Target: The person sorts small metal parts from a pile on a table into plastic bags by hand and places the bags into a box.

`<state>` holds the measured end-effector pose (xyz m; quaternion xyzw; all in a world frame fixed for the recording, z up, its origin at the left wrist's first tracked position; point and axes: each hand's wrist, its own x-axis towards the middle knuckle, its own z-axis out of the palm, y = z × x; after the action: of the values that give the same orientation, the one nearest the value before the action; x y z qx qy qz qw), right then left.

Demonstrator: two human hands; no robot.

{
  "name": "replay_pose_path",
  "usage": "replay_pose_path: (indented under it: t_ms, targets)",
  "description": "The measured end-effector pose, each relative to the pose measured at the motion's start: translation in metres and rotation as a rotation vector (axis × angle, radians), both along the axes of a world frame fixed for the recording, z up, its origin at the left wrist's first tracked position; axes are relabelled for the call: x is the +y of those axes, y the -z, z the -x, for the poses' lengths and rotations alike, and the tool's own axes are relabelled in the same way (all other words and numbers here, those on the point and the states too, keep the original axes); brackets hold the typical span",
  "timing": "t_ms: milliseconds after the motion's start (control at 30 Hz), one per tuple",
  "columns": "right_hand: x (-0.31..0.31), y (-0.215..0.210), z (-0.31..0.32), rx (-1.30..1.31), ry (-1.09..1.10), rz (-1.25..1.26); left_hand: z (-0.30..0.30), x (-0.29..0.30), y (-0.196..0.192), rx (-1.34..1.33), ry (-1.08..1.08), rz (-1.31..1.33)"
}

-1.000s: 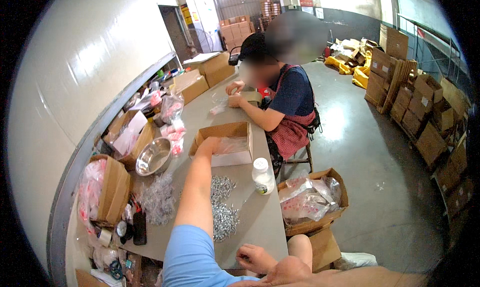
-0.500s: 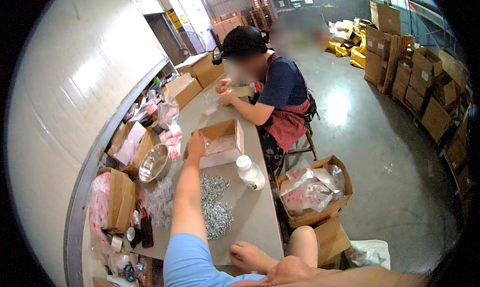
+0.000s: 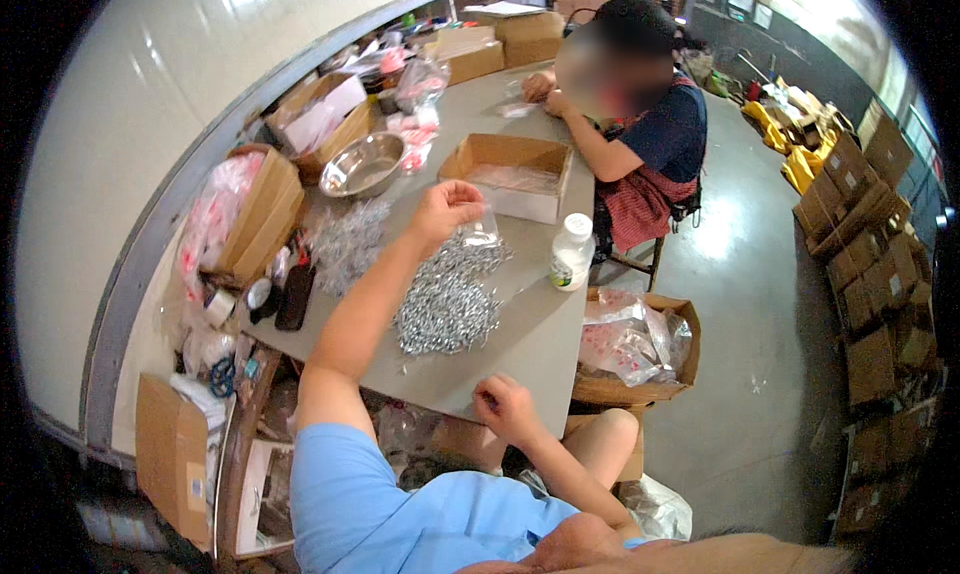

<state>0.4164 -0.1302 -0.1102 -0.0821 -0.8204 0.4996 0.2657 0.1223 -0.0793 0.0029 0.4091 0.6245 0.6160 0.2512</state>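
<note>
Pinched in my left hand (image 3: 447, 214) is a small clear plastic bag (image 3: 484, 230), held over the far end of a pile of small shiny metal parts, perhaps screws (image 3: 447, 309). My right hand (image 3: 505, 410) is at the table's near edge, its fingers curled closed; whatever they may hold is hidden. A shallow cardboard box (image 3: 515, 206) with clear plastic bags inside stands just beyond my left hand. To the left of the metal pile lies a heap of small clear plastic pieces (image 3: 345, 236). A white capped bottle (image 3: 571, 254) stands to the right.
A steel bowl (image 3: 362, 166) and open cartons (image 3: 268, 214) line the table's left side. Across the table (image 3: 545, 324), a co-worker (image 3: 660, 124) sits with both hands on the tabletop. A carton of plastic bags (image 3: 640, 384) stands beside the table's right edge.
My left hand has come back from the cardboard box toward me, now with a clear bag in its fingers. The right hand stays near the table's edge. The view has shifted.
</note>
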Motion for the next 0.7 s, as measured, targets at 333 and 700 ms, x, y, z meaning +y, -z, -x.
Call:
replay_pose_path:
  t_ms: [333, 700]
  targets:
    - [-0.008, 0.005, 0.016, -0.105, 0.252, -0.135, -0.042, -0.196, 0.044, -0.256, -0.188, 0.012]
    - [-0.027, -0.009, 0.084, -0.22, 0.233, -0.403, -0.081, -0.339, 0.121, -0.493, -0.263, 0.205]
